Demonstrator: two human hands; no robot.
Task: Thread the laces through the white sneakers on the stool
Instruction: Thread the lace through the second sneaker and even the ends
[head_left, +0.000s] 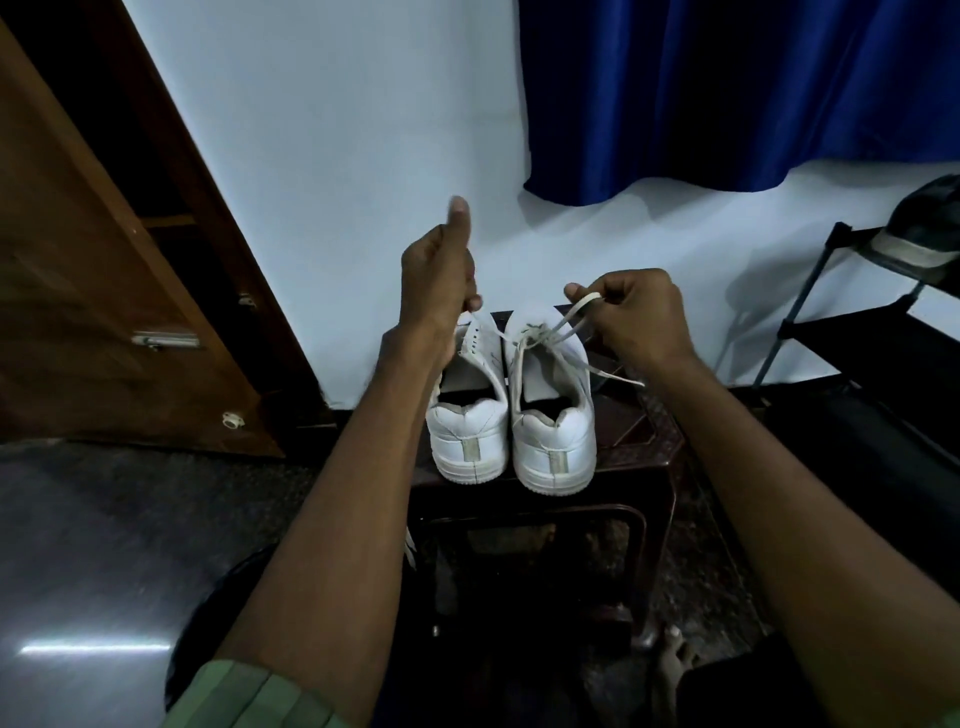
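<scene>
Both hands' fingers pinch lace (571, 317) ends — left hand (439, 275), right hand (636, 312) — above sneakers (511, 436).

Sneakers (511, 415): white, with pale grey heel strips. Laces (571, 325): off-white. Stool (644, 441): dark brown. Curtain (727, 93): deep blue. Wall (337, 156): pale bluish white. Door (104, 312): brown wood. Sleeve (249, 696): green. Rack (883, 338): black.

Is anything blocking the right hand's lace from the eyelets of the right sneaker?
Nothing visible does. The right hand pinches the lace just above the right sneaker, and the lace runs straight down to its eyelet area. The left hand holds another lace end over the left sneaker, off to the side.
</scene>
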